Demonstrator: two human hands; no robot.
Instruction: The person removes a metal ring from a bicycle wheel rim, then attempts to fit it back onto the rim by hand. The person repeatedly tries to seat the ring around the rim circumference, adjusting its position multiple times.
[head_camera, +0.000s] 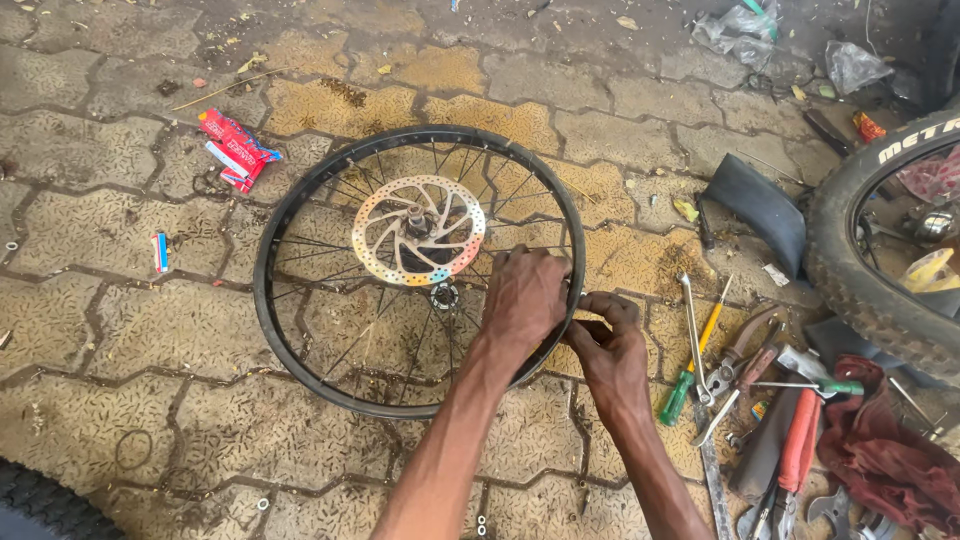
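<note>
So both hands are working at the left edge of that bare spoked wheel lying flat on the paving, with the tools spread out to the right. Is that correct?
Not quite. The head view shows the left hand and right hand at the right edge of the bare spoked wheel, the side nearest the tools. The wheel does lie flat on the paving.

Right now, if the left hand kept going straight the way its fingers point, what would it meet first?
The left hand lies over the spokes, pointing up and slightly left. It would probably first meet the brake disc at the hub of the wheel rim; height above the spokes is unclear.
</note>
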